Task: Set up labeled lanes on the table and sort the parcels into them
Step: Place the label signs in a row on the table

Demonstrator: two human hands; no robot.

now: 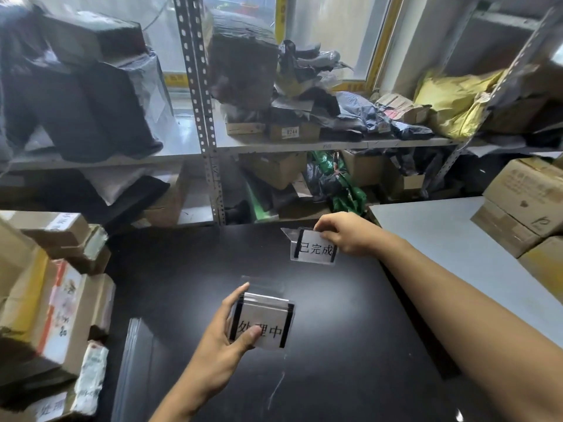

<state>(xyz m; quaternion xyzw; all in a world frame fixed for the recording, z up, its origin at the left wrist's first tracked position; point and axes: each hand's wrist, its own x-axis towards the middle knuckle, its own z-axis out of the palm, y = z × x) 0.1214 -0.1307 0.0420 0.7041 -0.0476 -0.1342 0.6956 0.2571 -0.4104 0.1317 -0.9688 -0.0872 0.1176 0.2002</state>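
Two clear acrylic label stands with white paper cards are over the black table [350, 345]. My left hand [225, 339] grips the nearer label stand [269, 321], thumb on its front, just above the table's middle. My right hand [347, 236] pinches the top edge of the far label stand [315, 249], which sits near the table's back edge. Brown cardboard parcels [58, 300] with white shipping labels are stacked at the left edge of the table.
A grey table [441, 239] adjoins on the right, carrying cardboard boxes [527, 202]. Behind stands a metal shelf rack [210, 141] crammed with boxes, dark bags and a yellow bag [451, 99]. A flat dark sheet [137, 360] lies on the table's front left.
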